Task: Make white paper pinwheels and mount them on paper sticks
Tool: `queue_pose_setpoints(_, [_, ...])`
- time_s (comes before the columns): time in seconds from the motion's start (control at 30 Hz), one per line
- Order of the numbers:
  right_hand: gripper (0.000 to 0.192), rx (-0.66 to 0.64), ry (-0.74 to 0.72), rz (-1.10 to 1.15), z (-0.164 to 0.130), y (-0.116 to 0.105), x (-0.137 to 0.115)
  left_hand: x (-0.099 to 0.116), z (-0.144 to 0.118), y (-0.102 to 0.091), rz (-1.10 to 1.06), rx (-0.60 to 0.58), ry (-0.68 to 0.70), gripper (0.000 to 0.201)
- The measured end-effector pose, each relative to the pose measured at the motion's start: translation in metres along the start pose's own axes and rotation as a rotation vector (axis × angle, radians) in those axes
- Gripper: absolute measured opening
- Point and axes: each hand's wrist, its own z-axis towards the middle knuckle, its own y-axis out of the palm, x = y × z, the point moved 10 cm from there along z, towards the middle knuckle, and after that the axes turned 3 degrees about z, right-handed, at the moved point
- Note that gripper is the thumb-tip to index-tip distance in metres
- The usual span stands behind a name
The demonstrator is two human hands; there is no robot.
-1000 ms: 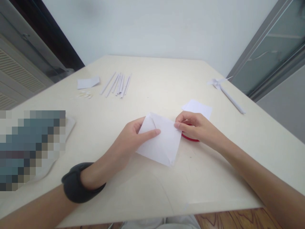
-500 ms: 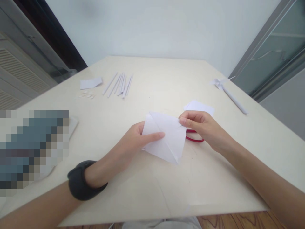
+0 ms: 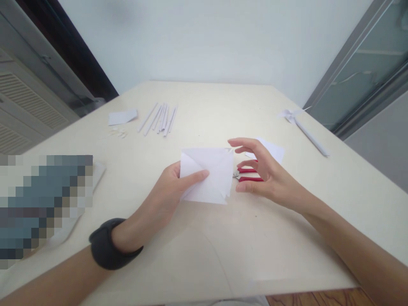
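Left hand [image 3: 170, 189]: closed on the paper's left side, thumb flat across the top face, the other fingers out of sight beneath it
Right hand [image 3: 270, 176]: fingers spread and curved, thumb well apart from them, gripping nothing that shows
Paper [image 3: 218, 168]: white, over the near middle of the table [image 3: 178, 259], a slanting crease across it and uneven edges at its right corners
Paper to right hand: the right edge faces the open fingers, just left of their tips with a narrow gap between; the far edge runs roughly left to right
Scissors [image 3: 250, 179]: red handles towards the right hand, long axis roughly left to right, pivot just beside the paper's right edge, blades out of sight; right hand nearer; whether the thumb touches a handle, I cannot tell
Loose paper [image 3: 273, 149]: beyond the right hand, partly hidden by it
Far left: paper rolls [image 3: 164, 121] lying side by side, a flat white piece [image 3: 123, 117] and small scraps [image 3: 118, 133] beside them
Far right: paper pinwheel [image 3: 290, 115] on a rolled stick [image 3: 312, 138]
Left wrist: dark band [image 3: 110, 244]
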Motion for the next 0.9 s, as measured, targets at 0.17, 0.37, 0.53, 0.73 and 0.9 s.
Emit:
queue_pose_setpoints(0.17, [0.010, -0.047, -0.205, -0.267, -0.003, 0.006, -0.026, -0.002, -0.001, 0.006, -0.078, -0.041, 0.003, 0.034])
queue_pose_setpoints(0.37, [0.004, -0.045, -0.204, -0.308, -0.004, 0.011, -0.025, -0.002, -0.002, 0.007, -0.012, 0.002, -0.002, 0.035])
queue_pose_setpoints(0.53, [0.006, -0.008, -0.090, -0.272, -0.004, 0.008, -0.016, 0.002, -0.002, 0.004, 0.046, 0.010, 0.000, 0.035])
queue_pose_setpoints(0.73, [0.003, 0.063, -0.074, -0.385, -0.003, 0.004, -0.007, 0.001, -0.003, 0.006, 0.133, -0.018, 0.026, 0.037])
queue_pose_setpoints(0.9, [0.008, 0.037, -0.109, -0.449, -0.004, 0.013, -0.007, 0.001, -0.005, 0.013, 0.149, -0.042, 0.033, 0.036])
